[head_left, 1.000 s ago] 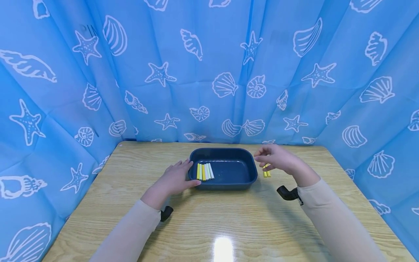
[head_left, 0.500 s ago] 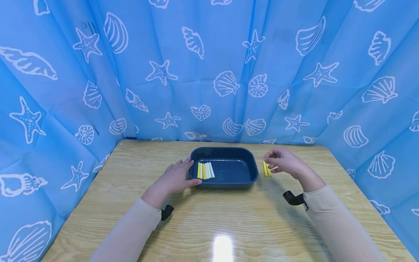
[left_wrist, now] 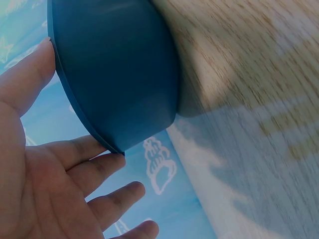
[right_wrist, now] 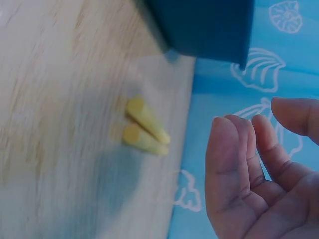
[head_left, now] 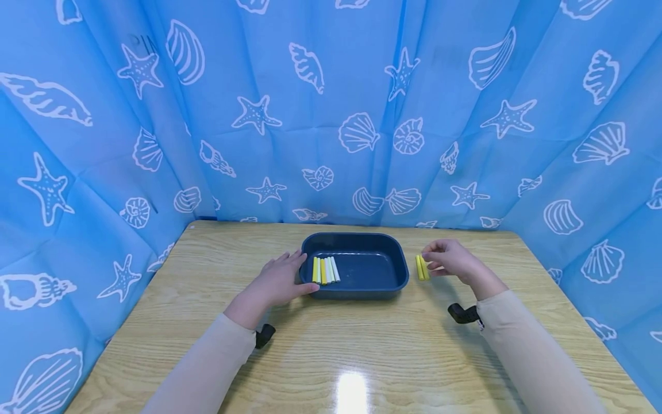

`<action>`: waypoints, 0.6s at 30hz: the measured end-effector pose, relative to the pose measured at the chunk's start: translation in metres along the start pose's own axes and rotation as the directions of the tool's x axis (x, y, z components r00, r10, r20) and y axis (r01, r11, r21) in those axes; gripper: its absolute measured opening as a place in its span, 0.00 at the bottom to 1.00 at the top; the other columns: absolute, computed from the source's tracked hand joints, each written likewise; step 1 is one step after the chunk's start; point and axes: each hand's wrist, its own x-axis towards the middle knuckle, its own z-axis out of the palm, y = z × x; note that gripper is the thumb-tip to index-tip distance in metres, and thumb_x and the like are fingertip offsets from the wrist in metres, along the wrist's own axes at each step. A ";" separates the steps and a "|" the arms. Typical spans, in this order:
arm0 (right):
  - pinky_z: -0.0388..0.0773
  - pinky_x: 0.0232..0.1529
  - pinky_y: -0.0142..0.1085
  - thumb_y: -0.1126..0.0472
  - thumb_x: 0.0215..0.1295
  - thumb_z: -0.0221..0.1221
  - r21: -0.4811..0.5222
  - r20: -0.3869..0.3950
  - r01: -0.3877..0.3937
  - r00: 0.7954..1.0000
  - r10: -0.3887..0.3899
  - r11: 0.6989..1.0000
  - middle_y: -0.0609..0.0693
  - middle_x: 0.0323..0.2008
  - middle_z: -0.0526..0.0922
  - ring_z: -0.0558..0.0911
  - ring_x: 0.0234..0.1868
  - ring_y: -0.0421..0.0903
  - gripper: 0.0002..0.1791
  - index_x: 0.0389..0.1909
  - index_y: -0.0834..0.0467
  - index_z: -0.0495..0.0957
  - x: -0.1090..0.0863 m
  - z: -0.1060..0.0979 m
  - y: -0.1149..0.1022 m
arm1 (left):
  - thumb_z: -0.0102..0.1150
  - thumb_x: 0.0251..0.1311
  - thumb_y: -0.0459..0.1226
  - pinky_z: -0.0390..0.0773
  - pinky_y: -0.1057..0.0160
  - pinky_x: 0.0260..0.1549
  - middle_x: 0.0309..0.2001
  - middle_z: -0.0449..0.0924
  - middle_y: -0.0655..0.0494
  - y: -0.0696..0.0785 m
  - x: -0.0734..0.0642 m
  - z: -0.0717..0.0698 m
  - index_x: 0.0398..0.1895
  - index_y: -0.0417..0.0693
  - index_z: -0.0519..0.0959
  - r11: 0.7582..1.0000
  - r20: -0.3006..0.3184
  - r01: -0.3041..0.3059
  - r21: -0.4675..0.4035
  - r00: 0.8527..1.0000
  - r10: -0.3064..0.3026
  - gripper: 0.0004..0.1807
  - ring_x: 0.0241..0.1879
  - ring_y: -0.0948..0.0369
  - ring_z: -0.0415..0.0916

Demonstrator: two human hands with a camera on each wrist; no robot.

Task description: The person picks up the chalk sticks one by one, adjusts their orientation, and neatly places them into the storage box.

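A dark blue rectangular tub (head_left: 362, 294) stands on the table, with several yellow and white chalk sticks (head_left: 324, 270) side by side at its left end. My left hand (head_left: 274, 280) rests against the tub's left end, its thumb and fingers spread along the rim; the left wrist view shows the fingertips touching the edge. Two yellow chalk sticks (right_wrist: 144, 127) lie on the table right of the tub. Just beside them, in the head view, hovers my right hand (head_left: 451, 260). Its fingers are loosely bent, with a gap to the thumb and nothing held.
The wooden table (head_left: 310, 356) reaches back to a blue curtain (head_left: 331, 115) with white shells and starfish, which also runs along both sides. Dark wrist camera mounts (head_left: 462, 313) stick out under the sleeves.
My right hand has moved right, from the tub's right rim to beside the two yellow chalk sticks, uncovering them. The left hand has stayed at the tub's rim.
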 end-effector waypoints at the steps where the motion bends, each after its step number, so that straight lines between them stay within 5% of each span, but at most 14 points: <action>1: 0.83 0.49 0.47 0.63 0.77 0.51 0.003 -0.002 -0.002 1.000 0.002 1.000 0.60 0.45 0.77 0.81 0.40 0.52 0.18 0.56 0.73 0.68 0.001 0.000 0.002 | 0.60 0.62 0.62 0.45 0.36 0.72 0.79 0.50 0.46 0.000 0.000 0.000 0.79 0.46 0.55 1.000 -0.001 -0.001 0.001 1.000 0.001 0.50 0.77 0.42 0.44; 18: 0.84 0.38 0.39 0.64 0.76 0.52 0.012 -0.047 -0.124 0.991 0.125 0.992 0.54 0.34 0.74 0.76 0.31 0.44 0.15 0.55 0.71 0.69 0.033 -0.006 0.033 | 0.60 0.63 0.61 0.45 0.36 0.72 0.79 0.50 0.45 0.002 0.000 -0.001 0.79 0.45 0.55 1.000 -0.001 -0.004 -0.009 1.000 0.004 0.49 0.77 0.41 0.45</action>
